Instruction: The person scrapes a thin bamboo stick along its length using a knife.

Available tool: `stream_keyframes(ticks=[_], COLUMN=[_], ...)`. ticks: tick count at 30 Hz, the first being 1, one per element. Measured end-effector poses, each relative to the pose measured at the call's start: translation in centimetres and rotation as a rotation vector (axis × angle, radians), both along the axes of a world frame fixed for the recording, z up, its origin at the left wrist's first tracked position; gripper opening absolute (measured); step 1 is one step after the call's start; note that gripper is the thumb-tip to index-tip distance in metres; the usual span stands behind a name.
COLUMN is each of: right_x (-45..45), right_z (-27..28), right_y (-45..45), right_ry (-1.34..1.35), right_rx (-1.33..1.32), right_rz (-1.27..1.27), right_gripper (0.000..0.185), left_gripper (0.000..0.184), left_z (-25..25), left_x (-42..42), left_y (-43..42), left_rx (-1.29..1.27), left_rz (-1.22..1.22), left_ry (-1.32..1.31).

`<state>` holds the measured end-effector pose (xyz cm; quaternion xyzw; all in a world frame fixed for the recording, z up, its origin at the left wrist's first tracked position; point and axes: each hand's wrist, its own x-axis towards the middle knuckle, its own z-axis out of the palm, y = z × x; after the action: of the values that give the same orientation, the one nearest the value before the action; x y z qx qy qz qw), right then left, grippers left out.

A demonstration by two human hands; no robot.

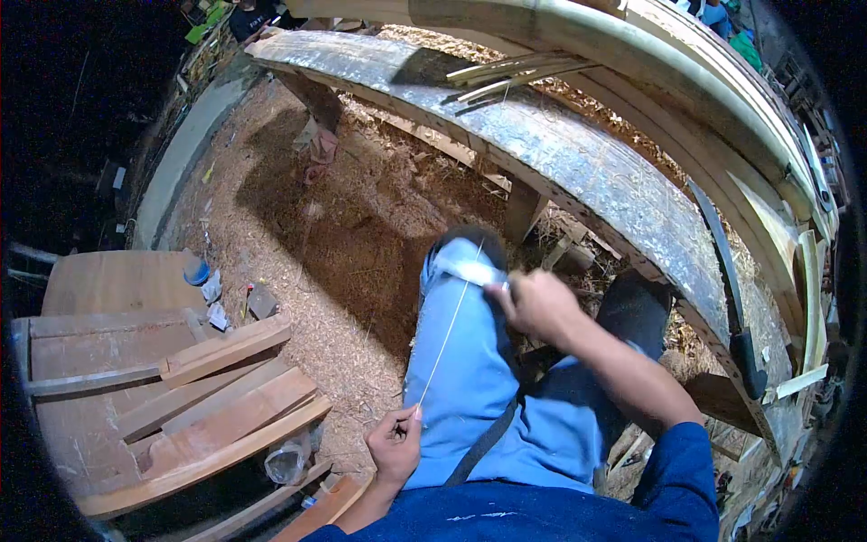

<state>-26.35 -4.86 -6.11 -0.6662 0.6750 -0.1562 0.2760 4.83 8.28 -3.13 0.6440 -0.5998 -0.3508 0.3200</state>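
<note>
My left hand (pixel 395 444) pinches the lower end of a thin pale strip (pixel 442 348), probably split bamboo or wood. The strip runs taut-looking and slanted up over my thigh, which is covered by light blue cloth (pixel 461 361), to my knee. In my right hand (pixel 540 307), closed in a fist, is a knife whose short, bright blade (pixel 473 272) is smeared by motion. This blade lies across the strip just below the knee; whether it touches the strip I cannot tell. Most of the knife's handle is hidden in my fingers.
A worn plank bench (pixel 578 172) curves across the front, bearing loose thin strips (pixel 515 72) and a long machete (pixel 718 244) with a black handle. Bamboo poles (pixel 650 63) lie behind it. Wood pieces (pixel 226 406) are stacked at left. Shavings (pixel 343 334) cover the ground.
</note>
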Motion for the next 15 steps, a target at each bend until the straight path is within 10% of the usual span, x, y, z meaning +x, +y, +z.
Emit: stream_keyframes(ticks=[5, 7, 9, 12, 15], right_x=[-0.5, -5.7, -5.6, -3.2, -1.8], right_z=[-0.5, -15.1, -14.5, -5.2, 0.7], right_y=[-1.7, 0.3, 0.1, 0.3, 0.9], right_ry=[-0.214, -0.980, -1.123, -0.308, -0.277], right_rx=[0.250, 0.274, 0.243, 0.236, 0.146], right_rz=[-0.298, -0.320, -0.393, -0.340, -0.311], right_gripper=[0.050, 0.056, 0.057, 0.061, 0.067], left_gripper=[0.008, 0.008, 0.009, 0.012, 0.015], left_z=[0.5, 0.3, 0.2, 0.3, 0.1], left_x=[-0.2, -0.4, -0.5, -0.4, -0.4], left_y=[-0.1, -0.4, -0.6, -0.8, -1.1], left_rx=[0.039, 0.076, 0.106, 0.170, 0.148], left_rz=[0.021, 0.038, 0.044, 0.045, -0.034], left_ry=[0.019, 0.044, 0.068, 0.080, 0.001])
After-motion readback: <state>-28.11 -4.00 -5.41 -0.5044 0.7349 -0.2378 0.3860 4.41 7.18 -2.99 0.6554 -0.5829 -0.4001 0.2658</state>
